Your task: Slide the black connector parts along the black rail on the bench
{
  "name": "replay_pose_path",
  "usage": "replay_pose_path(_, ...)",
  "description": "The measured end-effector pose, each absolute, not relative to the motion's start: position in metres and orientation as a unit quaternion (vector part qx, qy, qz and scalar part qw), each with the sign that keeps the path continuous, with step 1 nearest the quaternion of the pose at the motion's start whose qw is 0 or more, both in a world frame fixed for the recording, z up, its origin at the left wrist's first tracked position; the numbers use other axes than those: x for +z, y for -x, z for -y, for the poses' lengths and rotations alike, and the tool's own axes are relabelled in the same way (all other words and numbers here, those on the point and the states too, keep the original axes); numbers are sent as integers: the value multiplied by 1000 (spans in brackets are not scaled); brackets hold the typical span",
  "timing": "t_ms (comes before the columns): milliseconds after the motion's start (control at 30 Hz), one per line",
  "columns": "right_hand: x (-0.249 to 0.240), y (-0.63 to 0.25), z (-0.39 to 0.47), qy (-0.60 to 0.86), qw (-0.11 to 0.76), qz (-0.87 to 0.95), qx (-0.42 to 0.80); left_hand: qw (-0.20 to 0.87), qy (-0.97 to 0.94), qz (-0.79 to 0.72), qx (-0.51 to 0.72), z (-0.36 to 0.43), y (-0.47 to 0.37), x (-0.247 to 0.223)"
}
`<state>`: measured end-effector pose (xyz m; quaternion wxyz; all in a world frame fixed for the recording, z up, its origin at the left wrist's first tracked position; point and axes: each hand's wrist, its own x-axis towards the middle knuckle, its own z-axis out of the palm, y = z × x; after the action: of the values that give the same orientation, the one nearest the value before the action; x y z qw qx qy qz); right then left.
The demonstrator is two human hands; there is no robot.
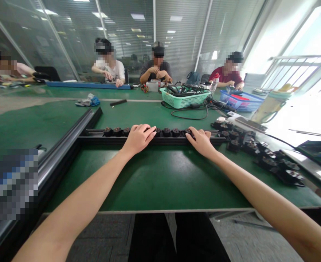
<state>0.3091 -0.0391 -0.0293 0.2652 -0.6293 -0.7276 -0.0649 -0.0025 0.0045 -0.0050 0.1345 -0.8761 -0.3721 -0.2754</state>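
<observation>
A black rail (165,141) lies crosswise on the green table, with several round black parts (167,132) in a row along it. My left hand (139,138) rests over the middle of the row, its fingers curved on the round parts and the thumb apart from them. Near the rail's right end, my right hand (201,141) has its fingers on another round part (188,131). The undersides of both hands' fingers are partly hidden, so a firm grip cannot be made out.
Long dark rails (67,145) run along the left. Loose black parts (268,160) lie at the right. Behind stand a green basket (186,100) with cables and a blue basket (242,103). Several people sit across the table (116,196).
</observation>
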Motion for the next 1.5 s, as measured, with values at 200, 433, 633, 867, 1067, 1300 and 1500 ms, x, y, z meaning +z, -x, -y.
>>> replay_pose_path(200, -10, -322, 32, 614, 236, 753, -1, 140, 872, 377, -279, -2, 2, -6)
replay_pose_path(433, -18, -316, 32, 628, 247, 738, -15, 133, 874, 383, -269, -1, 3, -4)
replay_pose_path(633, -19, -315, 34, 621, 255, 741, -24, 127, 866, 388, -288, 1, 0, -8)
replay_pose_path(867, -19, -311, 36, 631, 256, 732, -38, 117, 866, 388, -294, 1, 0, -8)
replay_pose_path(1067, -21, -308, 40, 643, 260, 718, -59, 114, 870, 383, -290, 0, 2, -7)
replay_pose_path(1300, -21, -308, 41, 646, 230, 725, -68, 117, 870, 383, -288, 0, 2, -7)
replay_pose_path(1500, -18, -308, 42, 652, 212, 726, -57, 113, 870, 385, -287, -1, 3, -8)
